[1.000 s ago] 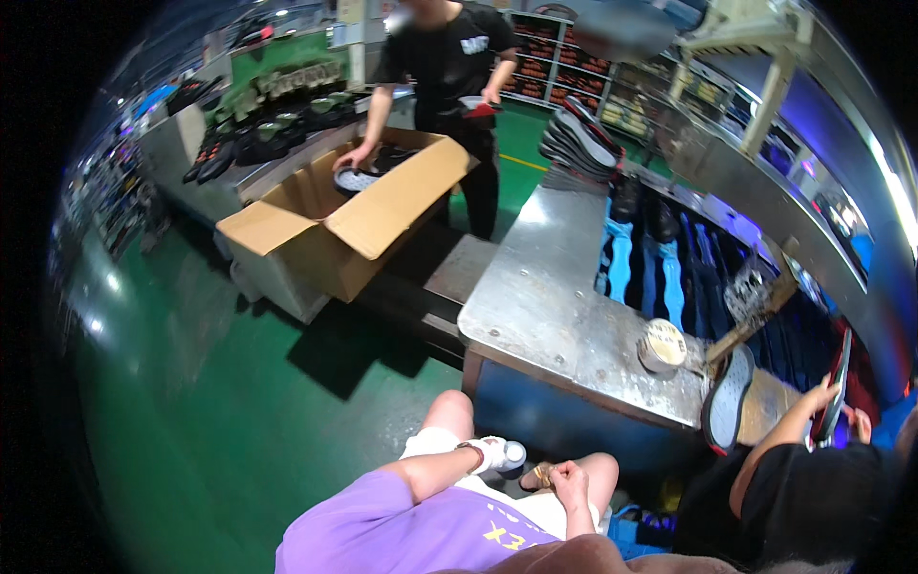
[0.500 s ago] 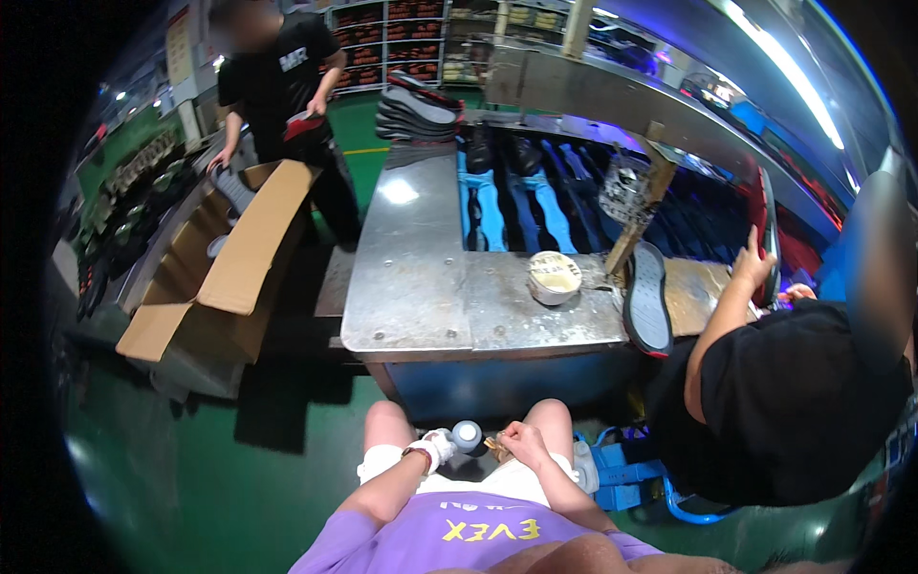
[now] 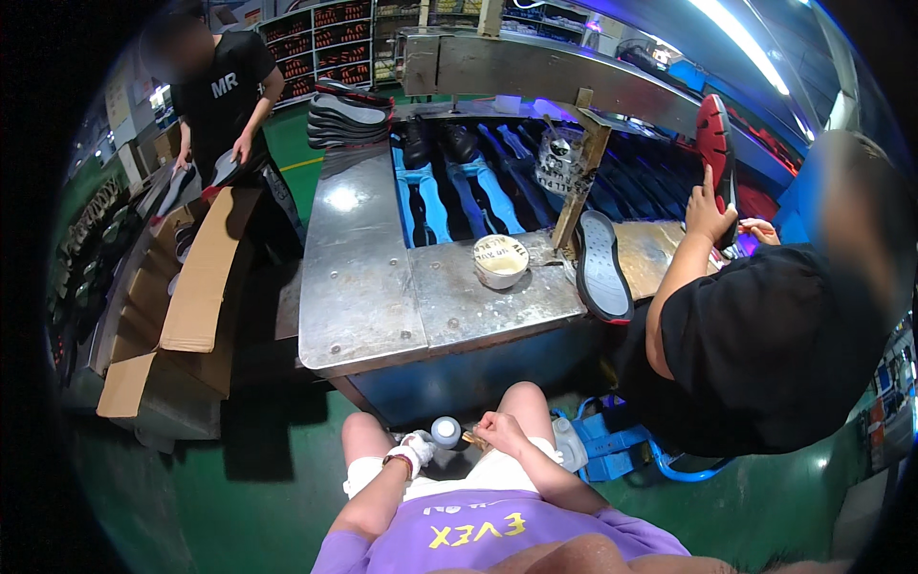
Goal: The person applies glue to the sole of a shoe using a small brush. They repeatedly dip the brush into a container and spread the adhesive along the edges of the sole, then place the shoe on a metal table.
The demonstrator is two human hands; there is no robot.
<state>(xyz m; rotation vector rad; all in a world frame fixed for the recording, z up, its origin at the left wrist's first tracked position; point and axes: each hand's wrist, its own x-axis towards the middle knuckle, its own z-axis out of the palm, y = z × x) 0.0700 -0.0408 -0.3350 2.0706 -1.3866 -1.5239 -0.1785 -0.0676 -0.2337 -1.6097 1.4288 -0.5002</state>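
Note:
My left hand, in a white glove, is closed against a grey, rounded, bottle-like thing with a pale round top, held low over my lap. My bare right hand pinches a small tan-brown thing just to the right of it. Its kind is too small to make out. Both hands are between my knees, in front of the metal-topped workbench.
On the bench stand a white tub, a grey shoe sole and a stack of soles. At the right a person holds a red-and-black sole. Another person handles soles by an open cardboard box.
The whole view has swung right, so the bench sits further left. The right-hand person's sole is higher, and its red face shows. The left-hand person has lowered a sole toward the box. My hands keep their hold.

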